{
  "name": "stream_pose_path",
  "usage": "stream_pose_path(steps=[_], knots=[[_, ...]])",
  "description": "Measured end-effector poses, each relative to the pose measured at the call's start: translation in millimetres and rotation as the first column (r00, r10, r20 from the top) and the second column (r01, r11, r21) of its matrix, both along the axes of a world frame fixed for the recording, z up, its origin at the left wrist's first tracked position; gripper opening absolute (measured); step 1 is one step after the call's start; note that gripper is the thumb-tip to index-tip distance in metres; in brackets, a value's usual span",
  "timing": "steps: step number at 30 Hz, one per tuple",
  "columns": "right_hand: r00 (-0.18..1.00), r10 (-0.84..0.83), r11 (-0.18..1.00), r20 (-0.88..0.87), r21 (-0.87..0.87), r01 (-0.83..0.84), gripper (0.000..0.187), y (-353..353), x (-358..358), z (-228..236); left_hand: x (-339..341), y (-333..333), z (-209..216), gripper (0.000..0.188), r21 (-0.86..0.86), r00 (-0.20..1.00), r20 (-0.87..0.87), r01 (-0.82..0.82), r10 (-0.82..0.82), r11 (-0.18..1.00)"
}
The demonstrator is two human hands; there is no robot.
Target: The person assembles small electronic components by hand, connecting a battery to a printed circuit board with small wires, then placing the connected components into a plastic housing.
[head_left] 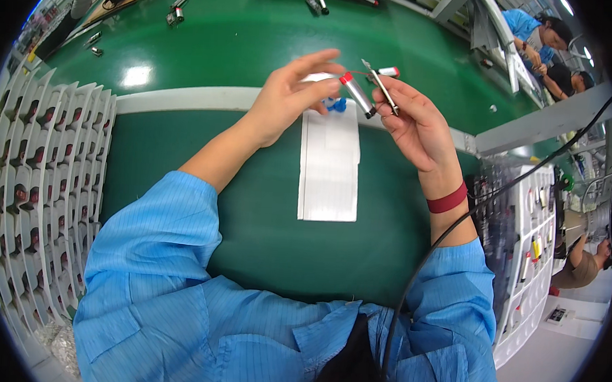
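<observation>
My right hand [420, 121] pinches a thin, narrow circuit board [386, 90] between thumb and fingers, tilted on edge. A thin red wire shows near it. Just left of the board is a small silver cylindrical battery cell [356, 93] with a red end and a black end, slanting down to the right. My left hand [283, 100] has its fingers apart, the thumb beside the cell's red end; whether they touch is unclear. Below the hands lies a white rectangular block or board [329, 168], with a blue clip-like piece [335, 105] at its far end.
White trays [42, 198] holding parts are stacked at the left. More white trays [535, 237] stand at the right. A black cable [507, 188] crosses beside my right arm. Several parts, including a cell [180, 13], lie on the green surface [238, 35]. Co-workers [535, 40] sit at right.
</observation>
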State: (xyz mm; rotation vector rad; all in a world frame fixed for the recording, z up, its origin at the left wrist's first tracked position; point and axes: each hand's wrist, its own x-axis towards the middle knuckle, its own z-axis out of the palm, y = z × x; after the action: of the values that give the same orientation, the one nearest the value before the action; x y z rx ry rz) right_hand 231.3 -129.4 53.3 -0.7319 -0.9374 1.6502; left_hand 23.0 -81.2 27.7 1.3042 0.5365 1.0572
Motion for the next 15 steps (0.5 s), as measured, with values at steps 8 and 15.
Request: stream_pose_path(steps=[8, 15], knots=[[0.982, -0.088, 0.996, 0.165, 0.011, 0.087, 0.025, -8.1, -13.7, -14.4, -5.4, -6.5, -10.3, 0.031, -0.009, 0.935, -0.294, 0.206, -0.200, 0.978], [0.949, -0.314, 0.948, 0.026, -0.041, 0.315, 0.025, -13.6, -30.8, -13.5, 2.4, -22.0, -12.3, 0.030, 0.135, 0.978, -0.162, -0.113, 0.134, 0.984]])
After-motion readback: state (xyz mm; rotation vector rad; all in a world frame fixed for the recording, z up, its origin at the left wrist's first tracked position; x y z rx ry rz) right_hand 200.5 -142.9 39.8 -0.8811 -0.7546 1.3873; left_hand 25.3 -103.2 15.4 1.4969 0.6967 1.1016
